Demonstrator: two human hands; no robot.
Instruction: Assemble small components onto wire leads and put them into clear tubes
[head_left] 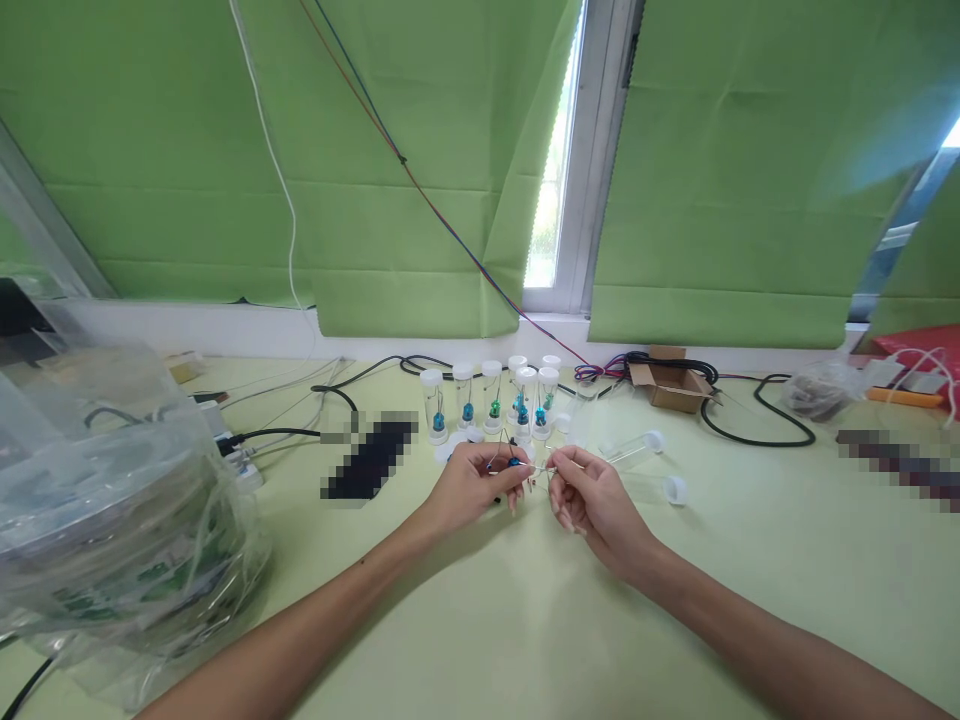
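Note:
My left hand (476, 482) is closed in a pinch on a small blue part with thin wire legs (514, 462). Facing it, my right hand (600, 505) has thumb and forefinger pressed together on a thin pale wire (541, 468) that runs toward the blue part; where the two join is too small to make out. Just behind my hands stand several clear tubes with white caps (433, 405), holding blue or green wired parts. Right of my right hand, a clear tube (634, 448) lies on its side, with another capped tube (675, 490) nearer me.
A large plastic-wrapped stack of reels (127, 540) takes up the left of the table. A blurred-out dark object (371, 457) lies left of my hands. Black cables (757, 438), an open cardboard box (675, 385) and a clear plastic bag (821, 388) are along the back.

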